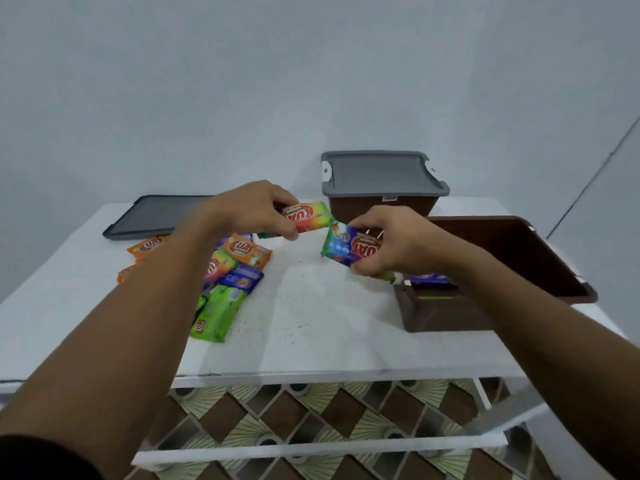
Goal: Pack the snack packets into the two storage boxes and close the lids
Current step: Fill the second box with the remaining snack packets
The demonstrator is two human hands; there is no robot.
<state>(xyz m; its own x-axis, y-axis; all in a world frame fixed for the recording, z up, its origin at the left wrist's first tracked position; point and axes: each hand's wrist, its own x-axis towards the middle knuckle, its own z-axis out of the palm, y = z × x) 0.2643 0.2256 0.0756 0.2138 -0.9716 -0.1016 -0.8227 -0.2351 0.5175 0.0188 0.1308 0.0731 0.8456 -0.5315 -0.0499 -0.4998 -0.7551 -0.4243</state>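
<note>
Left hand [256,211]: fingers curled, thumb under, pinching one end of a rainbow packet [306,214] held above the table, with "KUA" readable in red. Right hand [391,244]: fingers curled round a blue-green packet [341,245], letters "UAT" showing, also held in the air. The two packets are near each other but apart. To my left a pile [230,275] lies on the white table [311,327]. I count about seven packets there, three orange, two green, one purple and one rainbow; my arm hides some, and the round red logos are too blurred to read fully. There are two brown boxes. The open box [440,317] is under my right wrist with a blue and a green packet inside. The closed box [381,204] is at the back under a grey lid [377,171]. A second loose lid [156,216] lies flat far left.
</note>
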